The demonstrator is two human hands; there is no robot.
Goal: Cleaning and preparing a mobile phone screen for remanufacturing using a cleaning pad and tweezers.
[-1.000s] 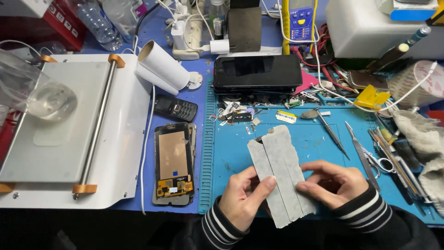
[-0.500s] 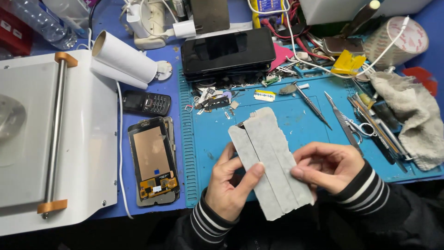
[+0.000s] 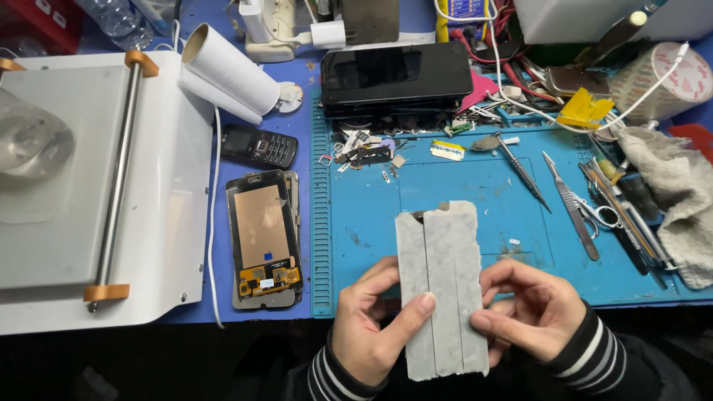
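A flat grey rectangular panel (image 3: 440, 282) with rough torn edges and two lengthwise lines is held upright over the blue work mat (image 3: 460, 200). My left hand (image 3: 371, 330) grips its left edge, thumb pressed on the front face. My right hand (image 3: 535, 308) holds the right edge with the fingertips. Both wrists wear striped sleeves. The panel's lower part hides the space between my hands.
An opened phone body (image 3: 264, 238) lies left of the mat, a small keypad phone (image 3: 258, 146) above it. A white machine with a roller bar (image 3: 119, 171) fills the left. Dark phones (image 3: 397, 74), tweezers (image 3: 568, 200), a screwdriver (image 3: 520, 171), a cloth (image 3: 679, 200) and small parts surround the mat.
The view has shifted so the bench sits further right and closer. The panel has turned from tilted to nearly upright, still gripped by both hands.
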